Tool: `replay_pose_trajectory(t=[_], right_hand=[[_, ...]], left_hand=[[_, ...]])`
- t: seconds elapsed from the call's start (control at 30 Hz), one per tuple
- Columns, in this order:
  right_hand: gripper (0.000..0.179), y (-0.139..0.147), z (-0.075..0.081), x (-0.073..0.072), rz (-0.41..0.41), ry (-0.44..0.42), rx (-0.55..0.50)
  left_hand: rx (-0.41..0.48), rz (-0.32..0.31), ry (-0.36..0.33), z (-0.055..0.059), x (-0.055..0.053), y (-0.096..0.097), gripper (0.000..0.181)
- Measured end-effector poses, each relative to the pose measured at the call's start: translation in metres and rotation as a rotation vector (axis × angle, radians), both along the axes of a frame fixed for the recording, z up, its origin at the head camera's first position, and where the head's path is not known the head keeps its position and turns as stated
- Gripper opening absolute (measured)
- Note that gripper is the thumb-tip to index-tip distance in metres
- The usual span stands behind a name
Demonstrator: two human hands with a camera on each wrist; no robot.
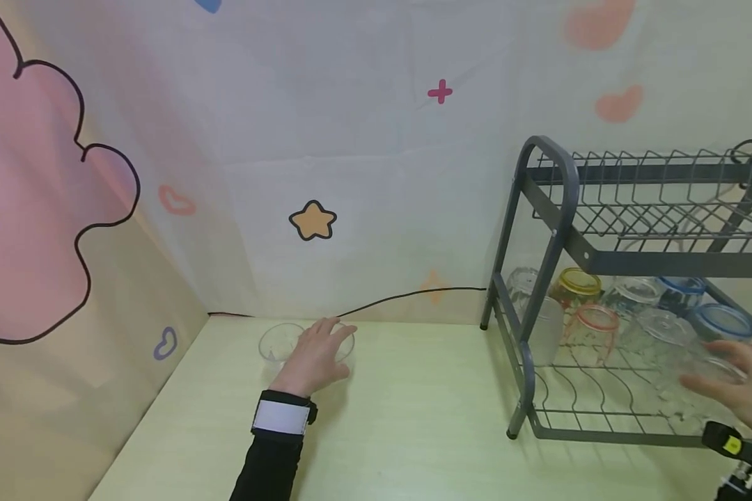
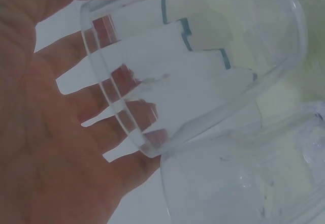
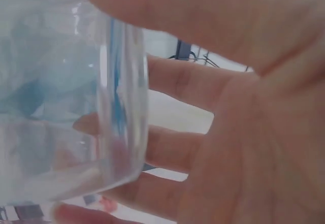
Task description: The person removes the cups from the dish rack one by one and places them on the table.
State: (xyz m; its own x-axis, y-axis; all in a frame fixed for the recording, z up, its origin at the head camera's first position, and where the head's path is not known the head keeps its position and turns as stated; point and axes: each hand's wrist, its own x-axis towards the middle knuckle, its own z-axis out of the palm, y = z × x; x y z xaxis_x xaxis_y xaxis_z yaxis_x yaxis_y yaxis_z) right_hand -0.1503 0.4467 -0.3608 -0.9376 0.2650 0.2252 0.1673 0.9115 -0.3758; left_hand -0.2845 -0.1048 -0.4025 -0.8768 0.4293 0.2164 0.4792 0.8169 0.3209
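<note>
My left hand (image 1: 313, 358) is at a clear glass (image 2: 203, 82) on the table near the back wall. In the left wrist view its thumb lies along the rim and its fingers show through the far side. A second clear glass (image 1: 278, 342) stands just left of it. On the lower tier of the dish rack, my right hand (image 1: 748, 383) grips another clear glass (image 3: 56, 148), thumb on the near side and fingers around the far side. That glass is close to the front edge of the tier.
The two-tier grey metal rack (image 1: 592, 263) takes up the right side. Several upturned glasses fill its lower tier, among them a yellow-rimmed glass (image 1: 578, 284), an orange-rimmed glass (image 1: 592, 334) and a blue-rimmed glass (image 1: 721, 323). A printed cloth (image 1: 376, 139) hangs behind the pale table (image 1: 407, 410).
</note>
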Motion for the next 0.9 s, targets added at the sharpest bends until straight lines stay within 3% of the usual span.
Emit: replay_pose_trajectory(t=[0.27, 0.33, 0.5, 0.53, 0.77, 0.9], right_hand=[[0.086, 0.075, -0.073, -0.032, -0.021, 0.208, -0.217], [0.082, 0.061, -0.063, -0.028, -0.010, 0.262, -0.228], [0.067, -0.018, 0.001, 0.005, 0.016, 0.312, -0.190], [0.066, -0.027, 0.008, 0.009, 0.023, 0.316, -0.193], [0.066, -0.066, 0.037, 0.024, 0.081, 0.341, -0.078], [0.066, -0.082, 0.040, 0.027, 0.117, 0.291, -0.099]], left_hand=[[-0.005, -0.003, -0.018, 0.002, 0.003, 0.001, 0.061], [-0.008, -0.002, -0.025, 0.002, 0.003, 0.001, 0.060], [0.001, 0.007, -0.054, 0.005, 0.004, 0.004, 0.060], [0.008, 0.009, -0.057, 0.005, 0.004, 0.004, 0.060], [0.043, -0.015, 0.022, 0.008, 0.003, 0.010, 0.061], [0.055, -0.039, 0.036, 0.011, 0.006, 0.012, 0.061]])
